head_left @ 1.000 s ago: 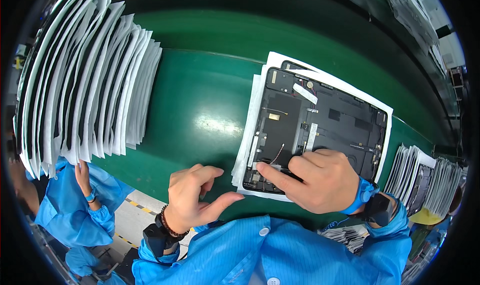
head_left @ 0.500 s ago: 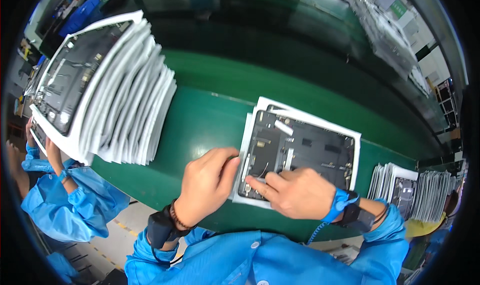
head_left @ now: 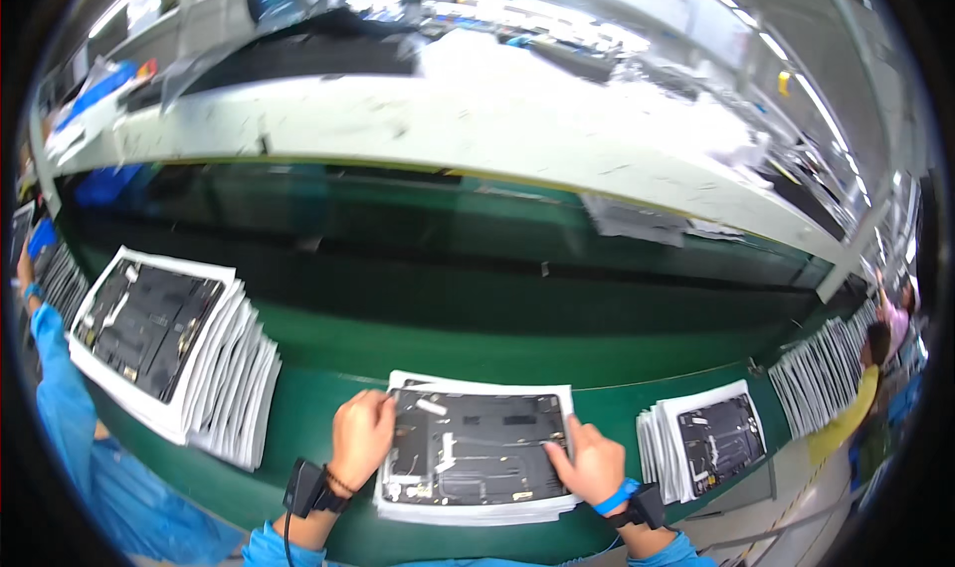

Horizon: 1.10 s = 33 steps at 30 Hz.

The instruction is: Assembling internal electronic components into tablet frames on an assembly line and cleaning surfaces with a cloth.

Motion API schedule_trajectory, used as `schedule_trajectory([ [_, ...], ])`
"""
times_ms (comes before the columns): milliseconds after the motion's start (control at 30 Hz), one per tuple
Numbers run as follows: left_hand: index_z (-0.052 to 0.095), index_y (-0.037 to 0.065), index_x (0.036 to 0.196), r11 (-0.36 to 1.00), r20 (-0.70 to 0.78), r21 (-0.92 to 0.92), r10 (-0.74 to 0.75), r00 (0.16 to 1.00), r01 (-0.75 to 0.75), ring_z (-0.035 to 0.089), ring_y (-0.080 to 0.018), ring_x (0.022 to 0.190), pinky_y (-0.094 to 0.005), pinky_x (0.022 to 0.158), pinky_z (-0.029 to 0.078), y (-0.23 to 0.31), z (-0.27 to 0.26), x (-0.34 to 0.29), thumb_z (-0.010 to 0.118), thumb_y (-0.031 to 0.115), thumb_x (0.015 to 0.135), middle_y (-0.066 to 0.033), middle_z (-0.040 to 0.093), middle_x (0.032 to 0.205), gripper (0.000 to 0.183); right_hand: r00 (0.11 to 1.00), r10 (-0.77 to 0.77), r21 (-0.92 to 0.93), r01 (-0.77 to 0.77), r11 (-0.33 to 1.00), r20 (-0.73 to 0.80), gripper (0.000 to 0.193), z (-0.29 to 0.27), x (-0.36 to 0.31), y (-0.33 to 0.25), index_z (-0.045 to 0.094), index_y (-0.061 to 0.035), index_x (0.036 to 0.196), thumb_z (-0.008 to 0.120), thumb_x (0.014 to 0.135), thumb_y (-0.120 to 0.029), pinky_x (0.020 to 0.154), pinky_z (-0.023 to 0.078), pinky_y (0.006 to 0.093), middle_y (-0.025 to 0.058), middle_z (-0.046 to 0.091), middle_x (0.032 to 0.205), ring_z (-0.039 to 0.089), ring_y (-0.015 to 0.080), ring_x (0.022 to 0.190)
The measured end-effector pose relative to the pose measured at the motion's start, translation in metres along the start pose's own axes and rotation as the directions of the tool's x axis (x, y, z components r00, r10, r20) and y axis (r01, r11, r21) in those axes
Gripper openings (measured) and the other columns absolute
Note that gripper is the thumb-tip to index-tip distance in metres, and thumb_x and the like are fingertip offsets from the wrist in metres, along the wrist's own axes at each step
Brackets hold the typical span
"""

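A flat black tablet housing (head_left: 487, 450) with small parts, strips and cables lies on white sheets (head_left: 477, 514) in front of me. My left hand (head_left: 360, 438) is closed at its left edge, fingers curled by the upper left corner. At the opposite edge, my right hand (head_left: 594, 460) has its thumb over the housing and its fingers along the side of the white sheet. The undersides of both grips are hidden. Both wrists carry dark boxes, and a blue band circles the right one.
To the left rises a tall stack (head_left: 234, 388) of housings layered with white sheets. A shorter stack (head_left: 676, 448) stands at right, with more layered sheets (head_left: 821, 373) beyond. A pale shelf (head_left: 418, 124) spans above the green bench (head_left: 318, 487). Blue sleeves (head_left: 65, 398) of another person show at left.
The view has tilted up, bringing the shelf in. My right hand has left the housing's lower left area for its right edge; my left hand now meets the left edge.
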<state>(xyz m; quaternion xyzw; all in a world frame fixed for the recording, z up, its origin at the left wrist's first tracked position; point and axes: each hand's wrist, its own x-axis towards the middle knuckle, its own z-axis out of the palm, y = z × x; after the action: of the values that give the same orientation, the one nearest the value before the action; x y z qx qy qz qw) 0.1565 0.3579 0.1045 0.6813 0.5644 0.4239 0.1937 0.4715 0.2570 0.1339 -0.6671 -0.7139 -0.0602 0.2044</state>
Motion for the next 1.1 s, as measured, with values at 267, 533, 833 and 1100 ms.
schedule_trajectory([
  [267,0.07,-0.008,0.102,0.871,0.167,-0.421,-0.202,0.965,0.255,0.062,-0.0047,0.074,-0.0237,0.064,0.05,0.011,-0.005,0.013,0.063,0.009,0.096,-0.0053,0.072,0.084,0.02,0.992,0.122,0.094,-0.123,0.988,0.01,0.054,0.002,-0.008,0.003,0.064,0.0037,0.123,0.073,0.088,-0.037,0.059,0.054,0.0407,0.0164,0.066,0.082,0.068,0.0342,0.067],
  [533,0.064,-0.004,0.106,0.589,0.344,-0.647,-0.343,0.874,0.485,0.063,-0.0064,0.074,-0.0241,0.067,0.049,0.011,0.004,0.03,0.066,0.012,0.097,-0.002,0.07,0.082,0.019,0.998,0.046,0.101,-0.042,0.994,-0.039,0.057,0.01,-0.01,0.014,0.065,0.0025,0.123,0.07,0.09,-0.043,0.05,0.052,0.0387,0.0117,0.063,0.078,0.066,0.0292,0.06],
  [833,0.061,0.002,0.111,0.998,0.127,0.065,-0.004,0.992,-0.004,0.063,-0.0251,0.062,-0.0372,0.058,0.049,0.018,-0.007,0.026,0.071,0.012,0.088,-0.0105,0.062,0.074,0.027,0.999,0.038,0.047,-0.038,0.998,-0.011,0.053,-0.035,-0.003,0.004,0.069,-0.0017,0.118,0.071,0.089,-0.046,0.051,0.052,0.0376,0.0091,0.061,0.081,0.066,0.027,0.06],
  [1100,0.057,-0.003,0.119,0.986,-0.124,-0.051,0.152,0.98,-0.16,0.057,-0.0172,0.071,-0.029,0.06,0.049,0.061,-0.023,-0.001,0.072,0.001,0.082,-0.0095,0.056,0.086,0.041,0.406,-0.056,0.073,0.294,0.953,-0.912,0.02,-0.201,0.153,-0.012,0.066,-0.0008,0.094,0.078,0.078,-0.001,0.075,0.052,0.0368,0.0127,0.063,0.092,0.064,0.0312,0.082],
])
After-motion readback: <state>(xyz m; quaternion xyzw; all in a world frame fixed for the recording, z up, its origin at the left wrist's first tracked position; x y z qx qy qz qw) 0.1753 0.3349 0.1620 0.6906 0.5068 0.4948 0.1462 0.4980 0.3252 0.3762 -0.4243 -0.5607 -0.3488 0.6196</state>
